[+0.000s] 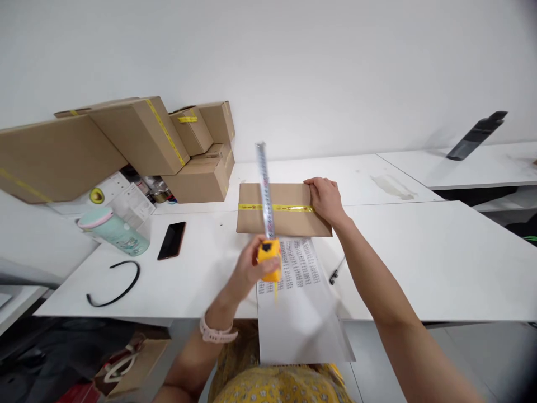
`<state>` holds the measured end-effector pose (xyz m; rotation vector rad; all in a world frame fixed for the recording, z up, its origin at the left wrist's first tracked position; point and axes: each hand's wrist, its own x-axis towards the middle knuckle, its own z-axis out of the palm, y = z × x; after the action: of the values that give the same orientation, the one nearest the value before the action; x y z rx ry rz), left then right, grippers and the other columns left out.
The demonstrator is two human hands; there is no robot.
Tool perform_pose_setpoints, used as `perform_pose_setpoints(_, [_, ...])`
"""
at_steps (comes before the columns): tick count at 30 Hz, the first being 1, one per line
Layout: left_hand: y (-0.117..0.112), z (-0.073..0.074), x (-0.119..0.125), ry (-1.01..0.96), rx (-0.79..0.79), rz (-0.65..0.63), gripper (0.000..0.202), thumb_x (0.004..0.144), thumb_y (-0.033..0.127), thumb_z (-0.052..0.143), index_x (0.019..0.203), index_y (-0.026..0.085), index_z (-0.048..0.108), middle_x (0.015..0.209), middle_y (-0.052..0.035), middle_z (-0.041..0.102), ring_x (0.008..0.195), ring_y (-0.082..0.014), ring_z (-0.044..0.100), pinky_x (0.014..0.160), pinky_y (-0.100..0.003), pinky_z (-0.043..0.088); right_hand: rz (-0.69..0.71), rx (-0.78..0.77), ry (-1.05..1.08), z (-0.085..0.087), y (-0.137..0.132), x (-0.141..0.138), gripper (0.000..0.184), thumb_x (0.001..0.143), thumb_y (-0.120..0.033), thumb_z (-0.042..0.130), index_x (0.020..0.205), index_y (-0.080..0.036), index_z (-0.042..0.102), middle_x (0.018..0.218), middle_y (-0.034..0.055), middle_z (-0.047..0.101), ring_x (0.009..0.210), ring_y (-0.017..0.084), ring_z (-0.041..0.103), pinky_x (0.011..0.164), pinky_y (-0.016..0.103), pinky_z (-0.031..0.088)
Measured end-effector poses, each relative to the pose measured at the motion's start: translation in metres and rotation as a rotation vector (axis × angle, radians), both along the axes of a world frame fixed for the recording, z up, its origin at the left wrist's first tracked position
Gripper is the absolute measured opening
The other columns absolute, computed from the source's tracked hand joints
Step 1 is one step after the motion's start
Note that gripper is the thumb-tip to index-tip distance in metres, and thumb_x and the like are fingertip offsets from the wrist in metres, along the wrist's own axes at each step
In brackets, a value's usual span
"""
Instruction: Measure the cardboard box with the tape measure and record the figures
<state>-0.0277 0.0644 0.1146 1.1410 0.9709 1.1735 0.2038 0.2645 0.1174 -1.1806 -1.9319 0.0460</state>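
Observation:
My left hand [251,268] is closed around a yellow tape measure [269,258]. Its blade [264,184] sticks up and away over a flat cardboard box [255,221] sealed with yellow tape. My right hand [325,198] rests on the right end of that box with its fingers curled over the far edge. A printed sheet of paper [300,302] lies in front of the box and hangs over the near edge of the white table [419,263]. A pen [336,271] lies just right of the sheet.
A stack of cardboard boxes [138,134] fills the back left. In front of it lie a mint bottle [114,230], a black phone [172,240] and a black curved band [115,285]. A black object [476,136] leans on the far right table.

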Motion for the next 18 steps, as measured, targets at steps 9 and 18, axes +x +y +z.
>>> perform_pose_setpoints(9, [-0.012, -0.021, 0.019, -0.063, -0.228, -0.165, 0.054, 0.064, 0.05, 0.089, 0.096, 0.021, 0.057, 0.091, 0.0006, 0.064, 0.077, -0.0125, 0.058, 0.071, -0.025, 0.046, -0.042, 0.062, -0.193, 0.004, -0.006, -0.001, 0.046, 0.101, -0.018, 0.028, 0.134, -0.026, 0.059, 0.109, 0.0106, 0.071, 0.101, 0.029, 0.059, 0.098, 0.047, 0.035])
perform_pose_setpoints(18, [-0.018, -0.04, 0.024, -0.077, -0.242, -0.191, 0.055, 0.066, 0.052, 0.088, 0.097, 0.021, 0.055, 0.089, 0.0005, 0.061, 0.076, -0.012, 0.055, 0.069, -0.025, 0.044, -0.016, 0.086, -0.378, 0.009, 0.0, -0.004, 0.064, 0.1, -0.012, 0.031, 0.153, -0.04, 0.052, 0.113, 0.0109, 0.065, 0.099, 0.029, 0.052, 0.092, 0.046, 0.035])
